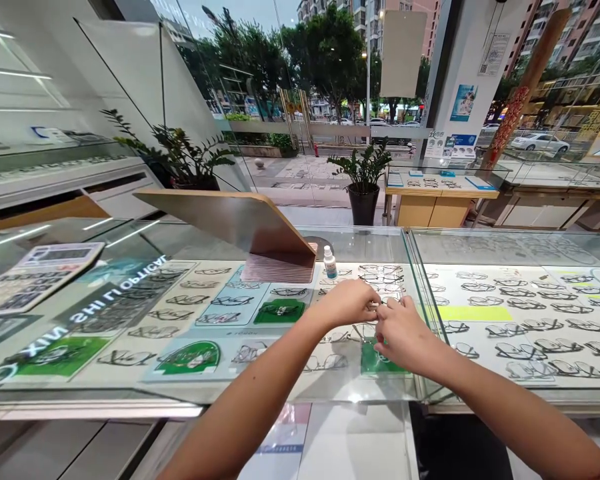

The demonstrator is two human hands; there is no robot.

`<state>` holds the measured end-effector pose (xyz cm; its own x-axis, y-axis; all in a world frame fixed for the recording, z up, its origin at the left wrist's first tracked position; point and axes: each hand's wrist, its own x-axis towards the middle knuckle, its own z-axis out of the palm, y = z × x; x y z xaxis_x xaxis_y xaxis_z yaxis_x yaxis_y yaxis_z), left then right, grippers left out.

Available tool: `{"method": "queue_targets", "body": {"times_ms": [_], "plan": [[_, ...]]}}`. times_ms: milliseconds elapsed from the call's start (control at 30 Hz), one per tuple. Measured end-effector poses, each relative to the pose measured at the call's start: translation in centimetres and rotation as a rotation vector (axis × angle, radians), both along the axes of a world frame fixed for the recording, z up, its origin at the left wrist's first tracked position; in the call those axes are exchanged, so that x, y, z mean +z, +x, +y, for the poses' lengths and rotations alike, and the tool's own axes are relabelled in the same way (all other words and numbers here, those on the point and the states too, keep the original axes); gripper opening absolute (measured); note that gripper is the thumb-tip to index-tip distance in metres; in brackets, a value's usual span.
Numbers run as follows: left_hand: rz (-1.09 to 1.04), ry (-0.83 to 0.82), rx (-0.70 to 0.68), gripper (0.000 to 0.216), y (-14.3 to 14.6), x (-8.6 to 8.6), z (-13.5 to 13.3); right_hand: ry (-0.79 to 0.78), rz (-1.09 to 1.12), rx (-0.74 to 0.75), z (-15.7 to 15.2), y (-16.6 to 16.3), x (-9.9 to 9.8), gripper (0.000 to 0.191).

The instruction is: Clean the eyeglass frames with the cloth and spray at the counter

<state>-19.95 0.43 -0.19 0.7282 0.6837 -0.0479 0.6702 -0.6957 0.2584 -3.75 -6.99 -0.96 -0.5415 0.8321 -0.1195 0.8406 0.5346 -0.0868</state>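
Note:
Both my hands meet over the glass top of a display counter (260,240). My left hand (351,303) is curled, fingers pinched toward the right. My right hand (403,331) is curled too, its fingertips touching the left hand's. Between them they hold a small thing, possibly a pair of glasses (383,305), mostly hidden by the fingers. Rows of spectacle frames (215,300) lie under the glass below. A small white bottle with a blue label (331,262) stands just beyond my left hand.
A tilted mirror on a wooden stand (240,220) sits on the counter behind the bottle. A calculator (35,273) lies at far left. A second glass case of glasses (525,307) adjoins on the right. Potted plants (363,180) stand by the shop window.

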Motion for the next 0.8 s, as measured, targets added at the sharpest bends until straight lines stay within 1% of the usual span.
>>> {"method": "queue_targets", "body": {"times_ms": [133, 233, 333, 400, 433, 500, 567, 633, 700, 733, 800], "plan": [[0.0, -0.005, -0.007, 0.019, 0.1, -0.2, 0.0, -0.005, 0.008, -0.006, -0.5, -0.2, 0.5, 0.028], [-0.007, -0.015, -0.016, 0.018, 0.1, -0.3, 0.0, -0.004, 0.042, -0.026, -0.8, 0.0, 0.9, 0.026], [-0.031, -0.04, -0.019, 0.015, 0.1, -0.4, 0.1, 0.048, 0.21, -0.024, -0.8, 0.5, 1.3, 0.025], [-0.077, -0.073, -0.026, 0.013, 0.0, -0.3, 0.1, 0.157, 0.393, -0.021, -0.6, 0.9, 1.4, 0.028], [-0.116, -0.093, -0.035, 0.012, -0.1, -0.2, 0.2, 0.243, 0.489, -0.028, -0.6, 1.2, 1.4, 0.031], [-0.224, -0.139, -0.063, 0.011, -0.4, 0.1, 0.2, 0.46, 0.663, -0.052, -0.4, 1.6, 1.5, 0.035], [-0.353, -0.193, -0.078, 0.012, -0.8, 0.6, 0.3, 0.677, 0.806, -0.065, -0.1, 2.1, 1.6, 0.032], [-0.506, -0.22, -0.041, 0.015, -1.1, 1.1, 0.5, 0.836, 0.922, -0.08, 0.2, 2.5, 1.7, 0.027], [-0.702, -0.2, 0.041, 0.02, -1.3, 1.4, 0.6, 0.89, 0.998, -0.133, 0.8, 2.8, 1.8, 0.025], [-0.808, -0.184, 0.087, 0.023, -1.3, 1.4, 0.7, 0.87, 1.016, -0.171, 1.2, 2.8, 1.7, 0.025], [-1.005, -0.18, 0.158, 0.03, -1.1, 1.3, 0.9, 0.757, 1.032, -0.229, 2.0, 2.9, 1.5, 0.025]]}}
